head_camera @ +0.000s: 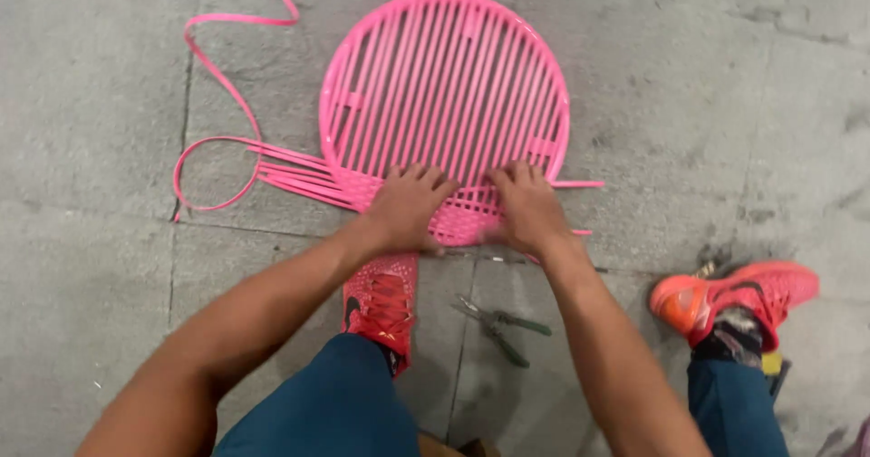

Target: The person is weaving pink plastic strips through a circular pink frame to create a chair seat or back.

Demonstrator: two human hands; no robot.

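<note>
pink woven round frame (pixel 446 86) lies on the floor; left hand (pixel 405 208) and right hand (pixel 528 211) press flat, grasping nothing; loose strips (pixel 299 176) could slip unwoven.

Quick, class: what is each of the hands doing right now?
Left hand: palm down, fingers spread, pressing on the pink woven round frame, gripping nothing visibly.
Right hand: the same.

pliers (pixel 503 327) green-handled, on floor | 2 red shoes (pixel 382 299) | grey concrete floor (pixel 82 86)
</note>
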